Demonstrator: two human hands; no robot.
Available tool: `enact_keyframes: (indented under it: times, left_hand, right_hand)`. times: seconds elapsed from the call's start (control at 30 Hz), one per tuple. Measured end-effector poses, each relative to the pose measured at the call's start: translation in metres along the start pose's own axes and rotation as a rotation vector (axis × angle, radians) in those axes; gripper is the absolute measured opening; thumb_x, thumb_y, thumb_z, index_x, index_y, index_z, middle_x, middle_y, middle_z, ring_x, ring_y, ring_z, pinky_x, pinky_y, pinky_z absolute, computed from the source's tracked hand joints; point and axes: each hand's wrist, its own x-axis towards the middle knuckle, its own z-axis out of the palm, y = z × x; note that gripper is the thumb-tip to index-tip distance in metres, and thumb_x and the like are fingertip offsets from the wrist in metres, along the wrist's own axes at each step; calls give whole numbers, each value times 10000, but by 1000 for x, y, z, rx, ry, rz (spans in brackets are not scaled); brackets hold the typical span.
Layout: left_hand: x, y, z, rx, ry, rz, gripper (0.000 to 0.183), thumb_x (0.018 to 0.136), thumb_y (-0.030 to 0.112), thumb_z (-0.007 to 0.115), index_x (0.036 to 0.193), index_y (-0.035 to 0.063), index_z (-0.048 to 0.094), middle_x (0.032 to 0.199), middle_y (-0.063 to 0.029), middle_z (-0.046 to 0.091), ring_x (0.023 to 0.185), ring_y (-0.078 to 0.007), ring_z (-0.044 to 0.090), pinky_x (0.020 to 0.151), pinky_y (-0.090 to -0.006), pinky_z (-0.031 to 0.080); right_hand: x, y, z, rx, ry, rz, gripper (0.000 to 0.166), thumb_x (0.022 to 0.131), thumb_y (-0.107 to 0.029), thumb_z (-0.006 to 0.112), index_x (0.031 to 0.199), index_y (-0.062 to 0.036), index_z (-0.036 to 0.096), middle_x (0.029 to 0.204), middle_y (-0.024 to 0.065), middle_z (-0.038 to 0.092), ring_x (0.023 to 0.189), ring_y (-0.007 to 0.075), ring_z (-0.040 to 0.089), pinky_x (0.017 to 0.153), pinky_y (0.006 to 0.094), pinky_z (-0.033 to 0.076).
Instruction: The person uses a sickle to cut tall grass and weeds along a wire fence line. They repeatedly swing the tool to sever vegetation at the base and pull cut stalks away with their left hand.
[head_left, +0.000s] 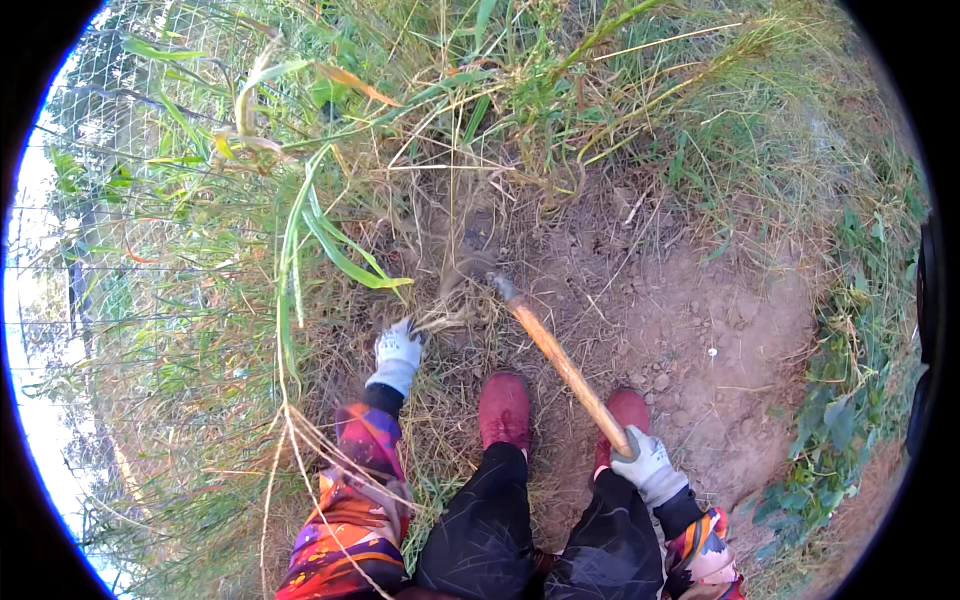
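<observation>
My right hand, in a pale work glove, is closed around the lower end of a wooden tool handle. The handle slants up and to the left to a grey metal socket; the head beyond it is blurred among dry grass, so its kind cannot be told. My left hand, gloved too, is closed on a bunch of dry grass stems just below and left of the tool's head. Dry stalks and roots hang across my left sleeve.
My red shoes stand on soil below the tool's head. Tall grass grows at the left and top, with a wire fence behind it. Bare reddish soil lies to the right, edged by leafy vines.
</observation>
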Motion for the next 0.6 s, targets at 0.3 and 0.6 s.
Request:
enact_keyframes:
  times: [0.3,0.6]
  left_hand:
    - [-51,-3,33,-162,-3,-209,422,711,190,630,1093,26,562,948,-177,618,913,-304,585,813,-373,452]
    - [-82,8,4,-90,-63,-22,353,718,165,581,1061,88,554,870,-162,620,831,-319,598,753,-401,468]
  right_hand:
    - [40,-69,-28,-223,18,-205,343,661,-269,646,910,-90,491,716,154,590,682,316,590,615,428,455]
    - [-31,17,-34,-189,232,-165,389,631,-269,672,931,-83,509,745,166,589,725,356,579,658,438,453]
